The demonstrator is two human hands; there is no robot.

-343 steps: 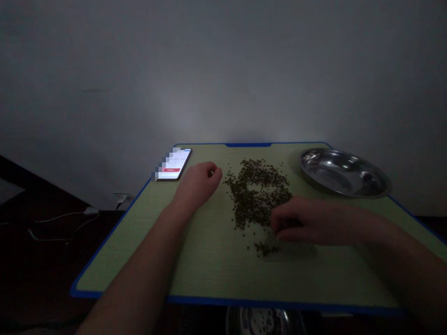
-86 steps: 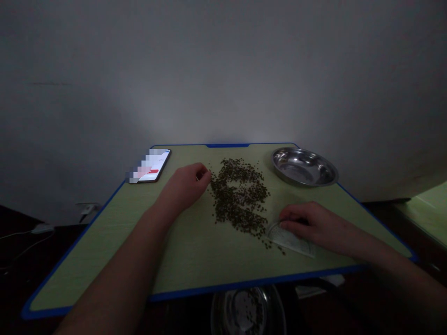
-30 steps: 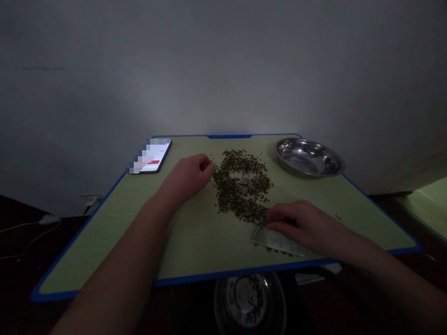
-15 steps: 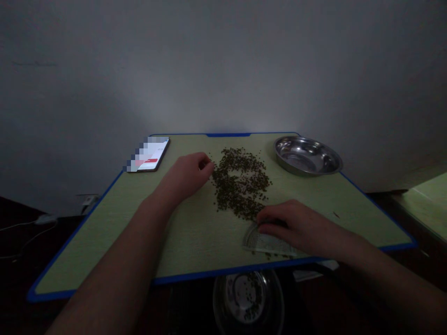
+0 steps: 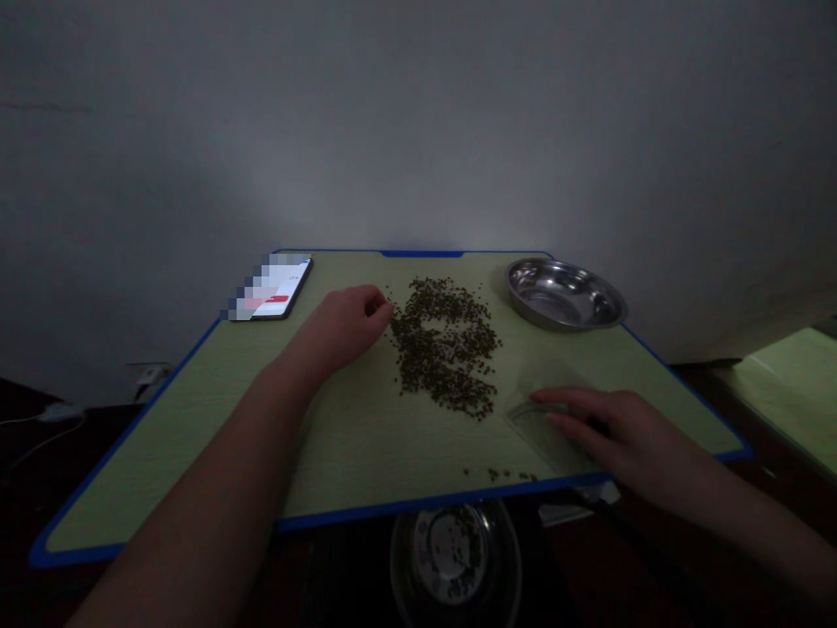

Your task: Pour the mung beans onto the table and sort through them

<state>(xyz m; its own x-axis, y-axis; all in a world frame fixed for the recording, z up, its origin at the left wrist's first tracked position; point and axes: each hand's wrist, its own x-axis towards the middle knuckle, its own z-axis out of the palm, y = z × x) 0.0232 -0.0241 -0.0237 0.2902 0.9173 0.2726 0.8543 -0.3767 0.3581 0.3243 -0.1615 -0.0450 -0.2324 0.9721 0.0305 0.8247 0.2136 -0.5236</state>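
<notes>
A loose spread of small dark brown-green grains point(image 5: 445, 340), like dried seeds or beans, lies in the middle of the pale green table point(image 5: 366, 445). At its left edge rests my left hand point(image 5: 353, 323), fingers curled in with the thumb against them; whatever they may hold is hidden. My right hand point(image 5: 605, 427) pinches a clear plastic protractor point(image 5: 546, 432) between thumb and fingers. The protractor is to the right of the grains, apart from them, low over or on the tabletop. Several stray grains point(image 5: 500, 475) sit by the front edge.
A shallow steel bowl point(image 5: 566, 296) stands at the back right of the table. Another metal bowl point(image 5: 454, 558), with some grains inside, is below the front edge. A phone point(image 5: 271, 288) with its screen lit lies at the back left. Behind the table rises a grey wall point(image 5: 418, 131).
My right hand has moved right with the protractor, away from the grains' lower edge, uncovering stray grains by the front edge. My left hand has stayed beside the grains. The view has shifted slightly.
</notes>
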